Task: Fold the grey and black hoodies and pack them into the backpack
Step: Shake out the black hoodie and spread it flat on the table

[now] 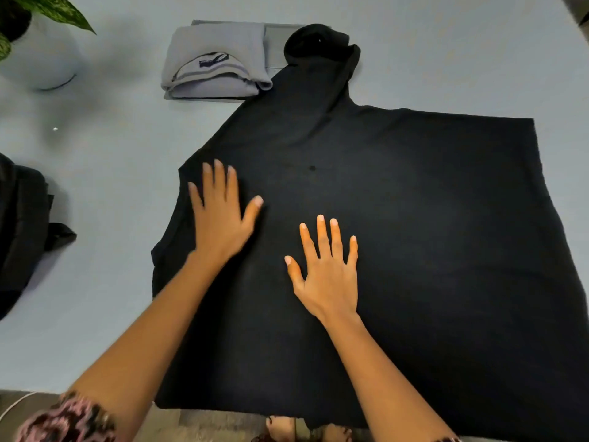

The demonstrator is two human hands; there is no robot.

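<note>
The black hoodie (pixel 414 218) lies spread flat across the pale table (pixel 111 148), its hood bunched at the far end. My left hand (pixel 220 215) presses flat on the hoodie's left side, fingers straight and spread. My right hand (pixel 328 269) lies flat on the hoodie's middle, fingers straight. The grey hoodie (pixel 216 62) sits folded at the far side, just left of the black hood. The black backpack (pixel 22 228) shows partly at the left edge of the view.
A white pot (pixel 41 59) with a green leafy plant stands at the far left corner. A flat grey pad (pixel 280 43) lies under the grey hoodie. The table's near edge runs along the bottom, with the floor and feet below it.
</note>
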